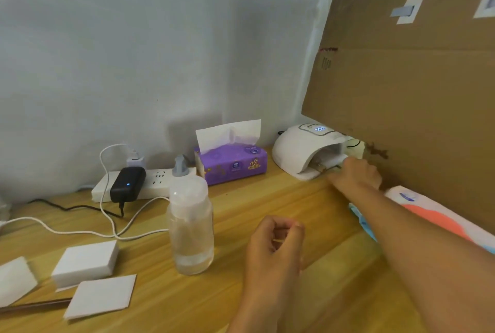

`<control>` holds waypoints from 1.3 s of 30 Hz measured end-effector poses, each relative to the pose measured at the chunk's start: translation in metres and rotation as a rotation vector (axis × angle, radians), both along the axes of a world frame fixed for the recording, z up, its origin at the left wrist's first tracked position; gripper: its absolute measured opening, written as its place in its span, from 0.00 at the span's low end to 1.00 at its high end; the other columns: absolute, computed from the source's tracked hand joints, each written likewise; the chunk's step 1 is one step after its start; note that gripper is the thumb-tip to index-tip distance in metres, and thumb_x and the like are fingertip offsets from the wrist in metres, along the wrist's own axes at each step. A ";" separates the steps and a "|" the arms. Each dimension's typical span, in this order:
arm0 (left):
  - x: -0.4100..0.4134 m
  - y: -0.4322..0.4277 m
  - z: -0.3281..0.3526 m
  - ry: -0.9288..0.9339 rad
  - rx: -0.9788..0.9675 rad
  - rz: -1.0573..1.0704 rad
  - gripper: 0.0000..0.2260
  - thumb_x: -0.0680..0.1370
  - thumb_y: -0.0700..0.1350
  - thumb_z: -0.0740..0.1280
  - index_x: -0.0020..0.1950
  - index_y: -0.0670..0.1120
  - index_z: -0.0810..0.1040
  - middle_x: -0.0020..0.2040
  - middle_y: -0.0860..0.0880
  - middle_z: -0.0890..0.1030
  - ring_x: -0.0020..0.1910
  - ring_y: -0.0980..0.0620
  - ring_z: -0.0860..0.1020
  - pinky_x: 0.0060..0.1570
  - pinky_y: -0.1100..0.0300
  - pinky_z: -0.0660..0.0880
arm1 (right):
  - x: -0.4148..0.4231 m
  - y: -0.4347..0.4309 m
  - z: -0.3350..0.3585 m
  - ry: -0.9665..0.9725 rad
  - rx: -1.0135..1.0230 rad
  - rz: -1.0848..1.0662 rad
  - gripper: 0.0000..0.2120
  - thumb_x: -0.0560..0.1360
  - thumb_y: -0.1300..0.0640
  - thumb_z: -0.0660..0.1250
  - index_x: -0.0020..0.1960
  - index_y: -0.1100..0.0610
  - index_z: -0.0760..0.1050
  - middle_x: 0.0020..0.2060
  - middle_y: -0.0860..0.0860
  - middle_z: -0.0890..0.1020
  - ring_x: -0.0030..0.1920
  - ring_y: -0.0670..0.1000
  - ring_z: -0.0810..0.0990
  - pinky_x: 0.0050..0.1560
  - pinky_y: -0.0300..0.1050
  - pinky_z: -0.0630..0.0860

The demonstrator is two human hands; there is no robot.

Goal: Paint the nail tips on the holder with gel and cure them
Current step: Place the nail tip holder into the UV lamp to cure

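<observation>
I am reaching my right hand [356,174] to the mouth of the white curing lamp [300,149] at the far right, where the nail-tip holder [318,168] is lying just inside, by my fingertips; I cannot tell whether those fingers are gripping it. My left hand [276,241] is hanging well short of the lamp, curled round a thin pale stick [280,240], so the right is nearer.

— What is along the back edge of the counter [267,198]?
— A purple tissue pack [232,164], and a white power strip [150,184] with a black charger [128,184].
— And nearer?
— A clear bottle [191,228]; white card stacks [85,261] near the left edge.
</observation>
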State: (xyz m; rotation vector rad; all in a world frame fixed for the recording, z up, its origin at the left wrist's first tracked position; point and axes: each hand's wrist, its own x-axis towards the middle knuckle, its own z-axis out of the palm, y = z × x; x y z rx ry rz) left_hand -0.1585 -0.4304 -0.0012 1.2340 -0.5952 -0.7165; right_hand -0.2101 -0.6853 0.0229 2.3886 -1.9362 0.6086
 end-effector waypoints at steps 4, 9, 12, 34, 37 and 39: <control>0.002 -0.001 -0.001 -0.072 -0.002 0.017 0.05 0.78 0.41 0.69 0.43 0.41 0.78 0.35 0.46 0.76 0.22 0.57 0.70 0.23 0.65 0.67 | 0.010 -0.001 -0.001 0.046 0.008 0.049 0.12 0.78 0.52 0.64 0.57 0.57 0.76 0.56 0.58 0.79 0.55 0.59 0.78 0.42 0.44 0.70; 0.004 -0.002 0.000 -0.037 0.013 0.002 0.05 0.78 0.42 0.69 0.44 0.41 0.78 0.37 0.46 0.78 0.23 0.58 0.71 0.23 0.65 0.68 | 0.020 -0.005 -0.009 0.032 -0.056 0.037 0.14 0.80 0.53 0.62 0.61 0.59 0.76 0.58 0.59 0.79 0.57 0.60 0.78 0.44 0.45 0.70; 0.005 -0.003 -0.002 -0.021 0.021 0.008 0.05 0.78 0.41 0.69 0.43 0.41 0.78 0.36 0.46 0.77 0.23 0.57 0.71 0.23 0.64 0.69 | 0.022 -0.005 -0.014 0.050 -0.076 0.040 0.14 0.80 0.53 0.61 0.61 0.59 0.75 0.59 0.59 0.78 0.58 0.61 0.78 0.45 0.46 0.70; 0.007 -0.004 -0.007 -0.119 0.009 -0.012 0.07 0.77 0.38 0.69 0.39 0.47 0.78 0.34 0.50 0.78 0.30 0.50 0.72 0.33 0.60 0.68 | 0.038 -0.030 -0.014 -0.085 0.091 0.067 0.13 0.75 0.46 0.63 0.50 0.56 0.74 0.38 0.50 0.72 0.46 0.55 0.74 0.40 0.42 0.65; 0.008 -0.004 -0.008 -0.116 0.005 -0.024 0.07 0.77 0.38 0.69 0.39 0.47 0.78 0.35 0.48 0.78 0.32 0.48 0.71 0.35 0.58 0.67 | 0.040 -0.035 -0.018 -0.169 0.062 0.049 0.13 0.77 0.49 0.62 0.56 0.57 0.75 0.49 0.56 0.78 0.54 0.58 0.77 0.45 0.44 0.68; 0.008 -0.005 -0.009 -0.103 0.006 -0.030 0.07 0.77 0.38 0.69 0.40 0.46 0.78 0.35 0.48 0.77 0.31 0.48 0.71 0.33 0.59 0.67 | 0.041 -0.035 -0.018 -0.237 0.042 0.032 0.10 0.76 0.52 0.61 0.53 0.56 0.75 0.47 0.56 0.78 0.53 0.59 0.77 0.46 0.44 0.69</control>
